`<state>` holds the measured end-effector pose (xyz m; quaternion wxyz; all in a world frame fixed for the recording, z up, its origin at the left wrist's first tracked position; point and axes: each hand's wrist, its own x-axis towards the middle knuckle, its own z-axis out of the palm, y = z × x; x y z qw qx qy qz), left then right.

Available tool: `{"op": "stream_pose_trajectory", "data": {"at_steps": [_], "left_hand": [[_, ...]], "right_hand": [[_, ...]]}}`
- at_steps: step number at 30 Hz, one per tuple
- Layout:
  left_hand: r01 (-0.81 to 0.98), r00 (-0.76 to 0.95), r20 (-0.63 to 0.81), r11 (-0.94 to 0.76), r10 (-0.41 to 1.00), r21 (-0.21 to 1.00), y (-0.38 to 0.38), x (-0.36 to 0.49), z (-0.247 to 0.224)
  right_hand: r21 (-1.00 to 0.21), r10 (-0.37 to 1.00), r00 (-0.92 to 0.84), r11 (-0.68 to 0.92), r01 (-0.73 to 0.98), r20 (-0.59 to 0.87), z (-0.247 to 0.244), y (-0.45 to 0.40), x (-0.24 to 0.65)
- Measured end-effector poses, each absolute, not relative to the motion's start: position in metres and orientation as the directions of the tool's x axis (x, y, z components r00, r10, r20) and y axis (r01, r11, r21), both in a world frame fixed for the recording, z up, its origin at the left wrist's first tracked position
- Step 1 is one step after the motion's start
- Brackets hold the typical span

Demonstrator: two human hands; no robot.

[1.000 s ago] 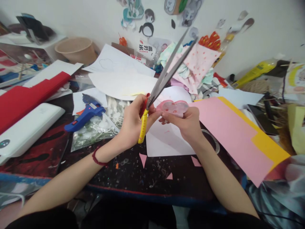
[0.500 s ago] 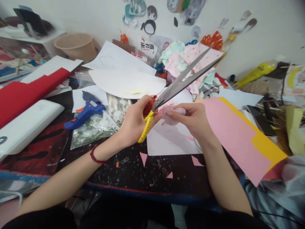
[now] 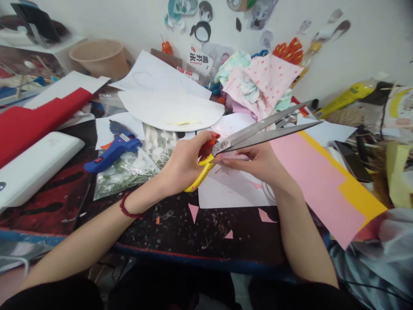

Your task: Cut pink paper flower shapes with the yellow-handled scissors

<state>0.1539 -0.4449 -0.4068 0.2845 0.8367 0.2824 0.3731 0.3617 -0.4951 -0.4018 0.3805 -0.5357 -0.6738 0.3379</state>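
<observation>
My left hand [image 3: 182, 165] is closed round the handles of a pair of scissors [image 3: 201, 174], one handle yellow and the other red. The long metal blades are parted and point right, passing above my right hand [image 3: 264, 161]. Between the fingers of that hand is a small translucent pink piece [image 3: 237, 158], partly hidden by the blades and fingers. Below both hands lies a white sheet [image 3: 232, 191] with pink marks and scraps on it.
A blue glue gun [image 3: 112, 153] lies left on a bag of white and green bits [image 3: 119, 183]. Pink paper [image 3: 316, 181] over yellow paper [image 3: 364, 196] is on the right. Patterned cloth [image 3: 261, 79] is heaped behind. Pink scraps [image 3: 193, 212] lie near the front edge.
The scissor blades have swung down to the right and now cross in front of my right hand's fingers. The small pink piece is more covered than before.
</observation>
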Motion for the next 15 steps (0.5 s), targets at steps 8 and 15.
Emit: {"op": "stream_pose_trajectory", "data": {"at_steps": [8,15], "left_hand": [[0.286,0.586,0.432,-0.674,0.686,0.682,-0.4416,0.1542,-0.4085],[0.391,0.423,0.418,-0.578,0.804,0.716,-0.4470,0.1515,-0.4000]], "right_hand": [[-0.890,0.982,-0.115,0.187,0.415,0.153,-0.4070,-0.4944,0.3629],[-0.933,0.935,0.193,0.241,0.268,0.297,-0.4050,-0.4947,0.3548]]}}
